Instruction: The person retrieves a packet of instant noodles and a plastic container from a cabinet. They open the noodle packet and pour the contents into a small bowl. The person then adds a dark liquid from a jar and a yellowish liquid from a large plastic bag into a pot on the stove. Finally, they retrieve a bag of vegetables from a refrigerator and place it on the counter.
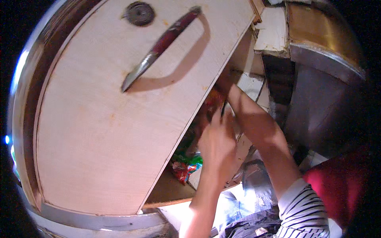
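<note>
You had both arms reaching into a wooden cupboard. Its door (pixel 119 131) stood open, swung out to your left, with a long red and silver handle (pixel 162 45) and a round lock (pixel 139 13) on it.

Your left hand (pixel 216 144) was inside the gap, back toward you, fingers pointing in at some packets on the shelf (pixel 168 192). You could not tell if it was holding anything, because the fingers were hidden behind the hand. Your right hand (pixel 223 85) was deeper in and higher up, next to a red and orange packet (pixel 210 103). It looked to be touching that packet, but the picture was too blurry there to say if it was closed on it.

A crinkly packet in green, red and blue (pixel 186 164) lay on the shelf, just under your left hand and near the door's edge.

These packets looked like thin plastic wrappers. They were likely light, soft and a bit slippery, and would squash if squeezed hard. The best place to hold one was likely across its middle, with a gentle pinch, or by a sealed end.

Your right sleeve (pixel 301 206) was striped, and something dark red (pixel 341 186) was beside it.
</note>
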The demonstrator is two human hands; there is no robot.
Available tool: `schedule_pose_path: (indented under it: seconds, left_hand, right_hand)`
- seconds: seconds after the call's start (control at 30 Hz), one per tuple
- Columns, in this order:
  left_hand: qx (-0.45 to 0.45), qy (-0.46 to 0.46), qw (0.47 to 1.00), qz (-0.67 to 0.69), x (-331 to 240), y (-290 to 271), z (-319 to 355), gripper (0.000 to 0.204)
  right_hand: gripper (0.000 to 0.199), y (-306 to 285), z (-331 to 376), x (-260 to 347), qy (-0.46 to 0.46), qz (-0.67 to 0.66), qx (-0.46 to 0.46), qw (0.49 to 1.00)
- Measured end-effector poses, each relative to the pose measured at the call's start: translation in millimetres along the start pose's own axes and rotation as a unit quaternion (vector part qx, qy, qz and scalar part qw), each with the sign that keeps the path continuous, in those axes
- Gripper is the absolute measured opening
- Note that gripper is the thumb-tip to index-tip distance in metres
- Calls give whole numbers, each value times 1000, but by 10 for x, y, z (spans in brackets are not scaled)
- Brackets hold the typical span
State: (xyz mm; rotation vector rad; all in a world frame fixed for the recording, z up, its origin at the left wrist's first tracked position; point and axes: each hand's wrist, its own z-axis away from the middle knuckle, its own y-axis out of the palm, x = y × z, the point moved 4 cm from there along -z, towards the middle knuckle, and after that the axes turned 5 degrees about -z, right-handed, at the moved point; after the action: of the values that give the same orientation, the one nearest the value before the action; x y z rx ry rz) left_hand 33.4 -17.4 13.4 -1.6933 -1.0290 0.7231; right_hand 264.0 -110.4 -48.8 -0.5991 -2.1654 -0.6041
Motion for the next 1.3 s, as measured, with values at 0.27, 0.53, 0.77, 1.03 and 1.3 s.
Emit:
schedule_pose_path:
  seconds: [0.27, 0.53, 0.77, 1.03, 1.3]
  left_hand:
    - [69, 35, 980, 181, 596, 1606, -486, 37]
    - [58, -1, 995, 77, 644, 1307, -903, 48]
    - [38, 250, 891, 376, -381, 245, -51, 100]
    - [-80, 104, 886, 445, -408, 789, 80, 77]
    - [87, 154, 839, 515, -374, 774, 193, 88]
  right_hand:
    - [25, -1185, 455, 336, 28, -88, 3, 996]
    - [35, -2122, 587, 1644, -84, -290, -11, 953]
    - [30, -2689, 910, 1615, 126, -267, -36, 955]
    - [29, -2278, 1197, 1773, 181, -379, 68, 905]
    - [27, -2680, 1085, 1551, 122, -538, 85, 829]
